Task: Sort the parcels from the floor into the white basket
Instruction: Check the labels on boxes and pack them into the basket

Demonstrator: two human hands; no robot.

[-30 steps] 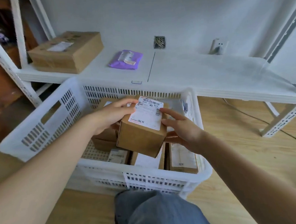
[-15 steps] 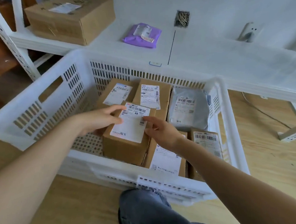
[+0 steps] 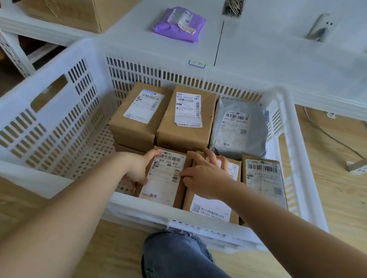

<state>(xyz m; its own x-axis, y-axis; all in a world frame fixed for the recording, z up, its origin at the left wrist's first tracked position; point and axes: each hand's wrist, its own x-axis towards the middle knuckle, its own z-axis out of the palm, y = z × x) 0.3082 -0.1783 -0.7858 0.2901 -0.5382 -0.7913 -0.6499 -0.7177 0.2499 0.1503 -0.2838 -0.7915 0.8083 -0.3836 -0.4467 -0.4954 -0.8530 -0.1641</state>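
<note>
A white slotted basket (image 3: 47, 126) stands on the wooden floor and holds several labelled parcels. A brown cardboard parcel (image 3: 166, 181) with a white barcode label sits in the basket's front row. My left hand (image 3: 137, 170) grips its left edge, fingertips on the top corner. My right hand (image 3: 204, 176) lies at its right edge, thumb against the label and fingers spread loosely over the neighbouring box (image 3: 209, 208). Behind stand two brown boxes (image 3: 137, 116) (image 3: 188, 121) and a grey mailer bag (image 3: 238, 128). Another box (image 3: 263, 176) fills the front right corner.
Behind the basket runs a low white shelf (image 3: 259, 57) carrying a large carton (image 3: 82, 9) and a purple pouch (image 3: 179, 24). A shelf foot (image 3: 366, 163) and a cable lie on the floor at right. My knee in jeans (image 3: 176, 263) is just before the basket.
Both hands lowered the parcel from above the basket down into its front row. My head moved closer and looks more steeply down. My right hand's fingers have loosened from the parcel.
</note>
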